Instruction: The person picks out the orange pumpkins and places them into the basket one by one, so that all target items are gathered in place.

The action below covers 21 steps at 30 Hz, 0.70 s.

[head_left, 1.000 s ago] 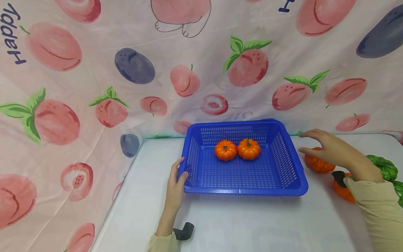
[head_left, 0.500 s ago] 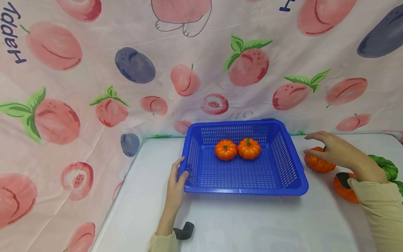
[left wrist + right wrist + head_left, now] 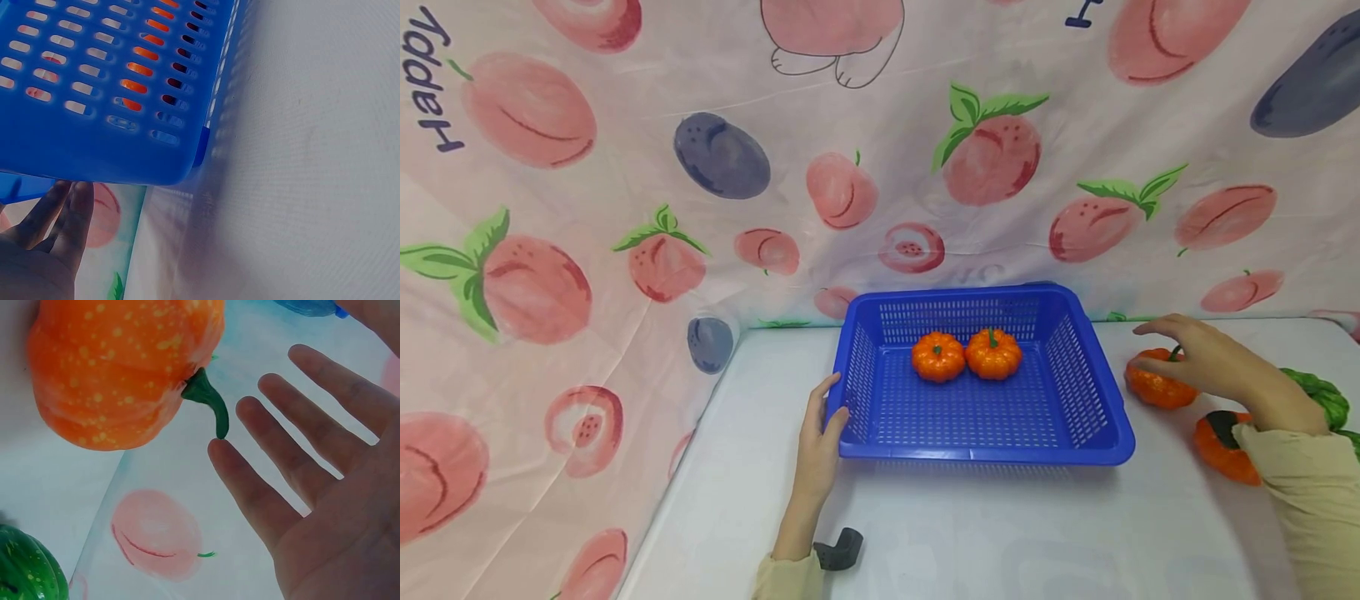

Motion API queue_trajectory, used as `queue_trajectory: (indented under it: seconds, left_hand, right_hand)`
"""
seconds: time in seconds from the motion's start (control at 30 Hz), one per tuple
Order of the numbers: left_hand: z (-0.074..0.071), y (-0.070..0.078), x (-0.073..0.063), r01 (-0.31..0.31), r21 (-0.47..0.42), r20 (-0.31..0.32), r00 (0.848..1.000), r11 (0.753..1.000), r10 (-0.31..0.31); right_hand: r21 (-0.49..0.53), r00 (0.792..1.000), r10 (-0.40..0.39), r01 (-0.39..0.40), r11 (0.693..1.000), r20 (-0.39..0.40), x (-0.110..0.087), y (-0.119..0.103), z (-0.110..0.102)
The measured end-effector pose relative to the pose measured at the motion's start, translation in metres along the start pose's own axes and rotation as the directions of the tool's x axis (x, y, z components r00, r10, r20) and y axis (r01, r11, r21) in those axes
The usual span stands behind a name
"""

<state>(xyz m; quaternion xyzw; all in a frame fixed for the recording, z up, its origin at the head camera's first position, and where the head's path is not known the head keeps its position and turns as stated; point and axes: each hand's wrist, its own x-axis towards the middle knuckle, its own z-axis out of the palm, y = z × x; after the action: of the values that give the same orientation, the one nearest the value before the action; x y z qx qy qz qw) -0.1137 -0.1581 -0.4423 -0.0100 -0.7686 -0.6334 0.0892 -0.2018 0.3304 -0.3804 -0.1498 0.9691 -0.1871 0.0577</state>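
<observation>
My left hand (image 3: 816,458) holds the left rim of a blue plastic basket (image 3: 970,456), thumb at the rim and fingers along the outer side. Two small orange pumpkins (image 3: 937,357) sit together inside the basket, towards its back. To the right of the basket, my right hand (image 3: 1213,362) hovers over another orange pumpkin (image 3: 1153,392) and partly covers it. Seen from the right wrist, this speckled pumpkin (image 3: 119,381) has a curved green stem (image 3: 209,400). The spread fingers (image 3: 250,494) are beside that stem; whether one touches it I cannot tell.
An orange pumpkin with a dark top (image 3: 1213,454) lies by my right sleeve. Green pumpkins (image 3: 1326,400) are at the far right, partly hidden by the arm. Behind the white table (image 3: 1000,533) hangs a fruit-print cloth (image 3: 850,108).
My right hand has drifted a little to the right, away from the basket and over the orange pumpkin. The left hand and the basket stay in place.
</observation>
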Motion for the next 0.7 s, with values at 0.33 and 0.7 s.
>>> queue_trajectory:
  seconds: [0.33, 0.7]
  left_hand:
    - [-0.0003, -0.0005, 0.0000, -0.008, -0.015, 0.007, 1.000, 1.000, 0.008]
    - [-0.0002, -0.0001, 0.0003, 0.001, -0.016, 0.007, 1.000, 1.000, -0.001]
  right_hand:
    - [0.006, 0.998, 0.040, -0.041, 0.999, 0.054, 0.0005, 0.0062, 0.0008]
    - [0.003, 0.996, 0.018, -0.019, 1.000, 0.090, 0.0002, 0.0093, 0.0021]
